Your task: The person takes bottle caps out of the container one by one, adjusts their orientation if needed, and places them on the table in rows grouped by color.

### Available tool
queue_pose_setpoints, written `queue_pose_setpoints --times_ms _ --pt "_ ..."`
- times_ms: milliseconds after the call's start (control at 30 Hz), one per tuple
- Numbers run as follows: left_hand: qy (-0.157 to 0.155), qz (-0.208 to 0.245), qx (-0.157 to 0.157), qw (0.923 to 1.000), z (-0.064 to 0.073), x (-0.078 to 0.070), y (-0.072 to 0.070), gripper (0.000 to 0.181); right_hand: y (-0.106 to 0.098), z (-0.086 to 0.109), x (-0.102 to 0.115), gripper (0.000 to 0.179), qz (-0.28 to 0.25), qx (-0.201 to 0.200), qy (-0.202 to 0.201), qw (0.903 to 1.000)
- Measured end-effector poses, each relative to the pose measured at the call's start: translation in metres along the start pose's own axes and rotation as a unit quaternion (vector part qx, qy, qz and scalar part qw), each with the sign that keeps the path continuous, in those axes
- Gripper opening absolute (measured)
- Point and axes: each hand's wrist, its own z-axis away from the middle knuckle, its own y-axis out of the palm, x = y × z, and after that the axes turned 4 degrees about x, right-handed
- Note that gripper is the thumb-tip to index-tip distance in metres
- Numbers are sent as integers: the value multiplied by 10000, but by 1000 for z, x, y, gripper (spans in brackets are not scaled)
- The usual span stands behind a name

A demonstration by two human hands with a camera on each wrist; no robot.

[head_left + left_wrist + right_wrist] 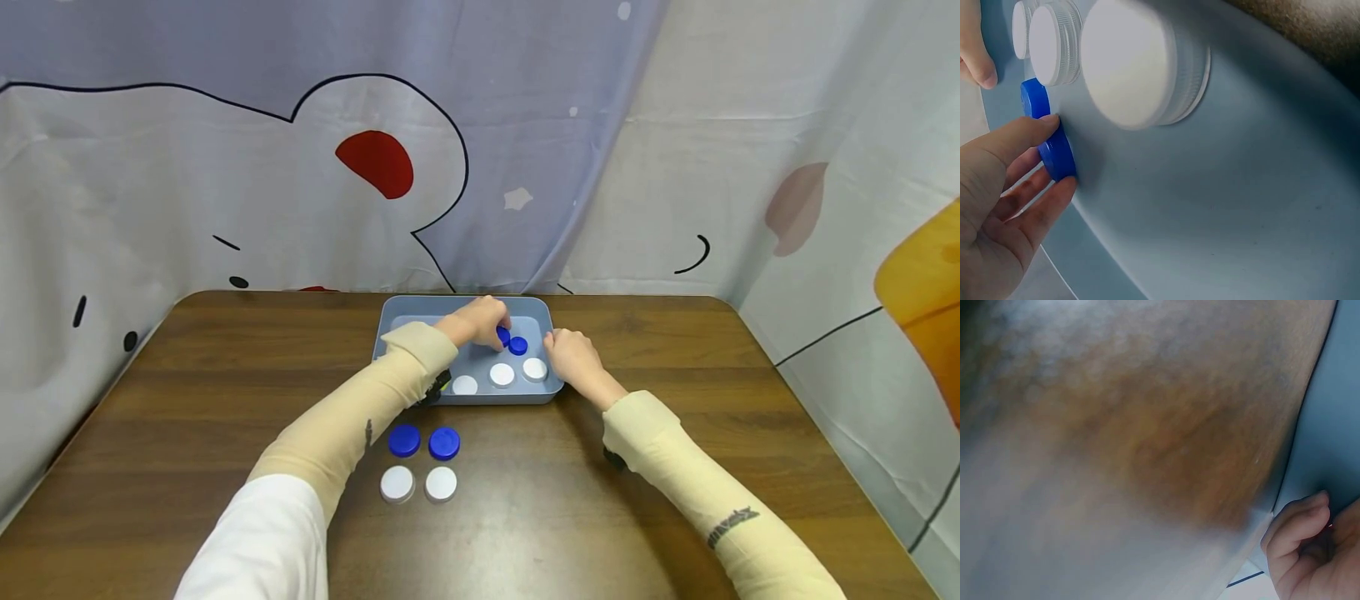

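Observation:
A blue-grey tray (517,399) lies at the back of the table. My left hand (477,321) reaches into it and pinches a blue cap (1058,153) between thumb and fingertips, tilted on its edge. Close beside that stands a second blue cap (517,346), partly overlapped by the first in the left wrist view. Three white-topped round pieces (502,375) sit along the tray's near side, with clear ribbed sides seen from the left wrist. At the tray's right rim is my right hand (576,360), fingers loosely curled, nothing visible between them.
In front of the tray, two blue caps (444,443) form a row on the brown wooden table (570,517). Two white-topped pieces (441,484) sit just nearer. Behind the table hangs a patterned curtain (525,167), which continues along the right side.

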Motion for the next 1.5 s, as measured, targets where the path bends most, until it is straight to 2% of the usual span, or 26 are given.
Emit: queue_pose_setpoints --times_ms 267,600,967,1267,1500 --pt "-19 45 -58 10000 -1 2 2 40 1 0 0 39 -4 0 -3 10000" --pt "24 171 -271 9995 3 5 -5 40 1 -2 -2 39 18 14 22 10000" --pt "-249 354 -116 9990 5 0 -17 42 2 -4 -5 40 86 -72 -19 9999" --pt "-147 269 -208 9993 8 -5 -24 39 2 -4 -4 40 75 -60 7 10000" --pt "-9 524 -269 9983 21 -10 -34 39 2 -5 -3 40 83 -19 29 10000"
